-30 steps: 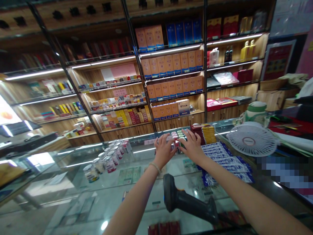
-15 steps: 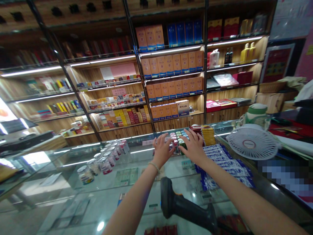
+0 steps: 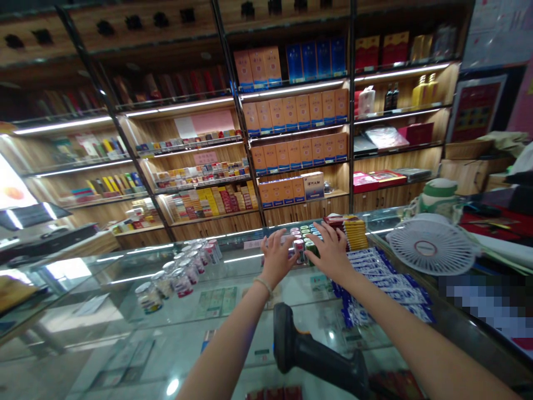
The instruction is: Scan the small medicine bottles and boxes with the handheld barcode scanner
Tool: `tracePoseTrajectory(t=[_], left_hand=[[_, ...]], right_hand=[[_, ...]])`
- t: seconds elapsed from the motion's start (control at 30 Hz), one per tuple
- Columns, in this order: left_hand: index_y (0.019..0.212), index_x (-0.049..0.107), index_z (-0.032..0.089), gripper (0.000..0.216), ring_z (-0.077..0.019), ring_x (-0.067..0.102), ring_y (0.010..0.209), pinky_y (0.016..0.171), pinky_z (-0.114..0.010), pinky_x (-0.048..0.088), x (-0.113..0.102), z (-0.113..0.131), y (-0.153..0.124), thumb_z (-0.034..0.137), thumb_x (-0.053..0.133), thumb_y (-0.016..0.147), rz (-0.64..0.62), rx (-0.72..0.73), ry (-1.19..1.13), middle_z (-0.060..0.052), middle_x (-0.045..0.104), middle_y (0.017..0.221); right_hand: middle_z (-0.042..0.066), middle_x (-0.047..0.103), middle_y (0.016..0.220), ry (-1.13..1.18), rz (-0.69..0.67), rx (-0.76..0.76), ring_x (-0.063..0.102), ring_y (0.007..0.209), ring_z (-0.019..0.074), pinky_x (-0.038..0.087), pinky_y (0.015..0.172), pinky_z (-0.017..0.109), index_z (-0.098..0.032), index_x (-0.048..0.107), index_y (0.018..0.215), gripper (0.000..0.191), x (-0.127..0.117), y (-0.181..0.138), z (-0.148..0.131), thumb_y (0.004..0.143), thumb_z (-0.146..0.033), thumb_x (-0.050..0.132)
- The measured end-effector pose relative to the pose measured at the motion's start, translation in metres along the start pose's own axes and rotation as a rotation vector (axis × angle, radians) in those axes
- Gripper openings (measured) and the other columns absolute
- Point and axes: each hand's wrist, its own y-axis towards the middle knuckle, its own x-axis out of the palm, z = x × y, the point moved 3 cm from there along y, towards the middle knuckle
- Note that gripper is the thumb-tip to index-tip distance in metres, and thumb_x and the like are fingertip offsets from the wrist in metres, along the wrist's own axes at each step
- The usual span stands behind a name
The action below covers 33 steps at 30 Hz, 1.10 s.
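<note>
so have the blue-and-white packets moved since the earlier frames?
No visible move: the blue-and-white packets keep their place relative to the white fan. Both drift slightly together in the picture, likely camera motion.

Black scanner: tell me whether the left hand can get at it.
Probably yes, by drawing back: the black scanner sits nearer the person than the left hand, between the forearms, with nothing visible on top.
</note>
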Motion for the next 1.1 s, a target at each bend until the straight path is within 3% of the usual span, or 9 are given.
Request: tracePoseTrajectory(t=[0.2, 0.4, 0.63, 0.97, 1.1], left_hand=[[0.147, 0.045, 0.037, 0.062, -0.0317, 0.034, 0.146, 0.12, -0.058, 0.01, -0.009, -0.004, -0.004, 0.046, 0.064, 0.089, 0.001, 0.031, 0.048, -0.01, 0.039, 0.159], [0.154, 0.035, 0.039, 0.064, -0.0303, 0.022, 0.153, 0.123, -0.059, 0.002, -0.018, -0.01, -0.011, 0.045, 0.057, 0.094, -0.014, 0.115, 0.12, -0.006, 0.03, 0.165], [0.153, 0.038, 0.038, 0.062, -0.0298, 0.025, 0.152, 0.123, -0.057, 0.007, -0.032, -0.021, -0.022, 0.056, 0.05, 0.095, 0.02, 0.077, 0.197, -0.006, 0.033, 0.164], [0.15, 0.042, 0.037, 0.055, -0.0282, 0.029, 0.15, 0.124, -0.055, 0.002, -0.073, -0.054, -0.062, 0.051, 0.049, 0.098, 0.004, 0.167, 0.284, -0.006, 0.042, 0.158], [0.149, 0.044, 0.037, 0.054, -0.0288, 0.03, 0.149, 0.124, -0.056, 0.002, -0.082, -0.07, -0.07, 0.05, 0.049, 0.097, -0.016, 0.132, 0.295, -0.007, 0.042, 0.158]], right_hand=[[0.011, 0.048, 0.153, -0.01, -0.02, -0.017, 0.035, 0.143, 0.0323, 0.021, 0.114, 0.057, -0.027, 0.066, 0.125, 0.036, -0.002, -0.002, -0.004, 0.092, -0.04, 0.061], [0.012, 0.032, 0.163, -0.066, -0.019, -0.089, 0.022, 0.15, 0.0338, 0.014, 0.117, 0.061, -0.031, 0.054, 0.143, 0.051, -0.001, -0.005, -0.011, 0.094, -0.045, 0.059], [0.012, 0.035, 0.162, -0.094, -0.012, -0.132, 0.026, 0.149, 0.0321, 0.009, 0.12, 0.06, -0.031, 0.051, 0.145, 0.058, 0.002, -0.01, -0.012, 0.092, -0.052, 0.061], [0.011, 0.04, 0.159, -0.081, 0.03, -0.267, 0.029, 0.148, 0.0328, 0.007, 0.12, 0.059, -0.032, 0.06, 0.138, 0.048, -0.008, -0.017, -0.033, 0.092, -0.047, 0.063], [0.01, 0.042, 0.158, -0.068, 0.025, -0.289, 0.032, 0.146, 0.0329, 0.008, 0.12, 0.06, -0.032, 0.06, 0.138, 0.049, -0.007, -0.019, -0.041, 0.092, -0.047, 0.064]])
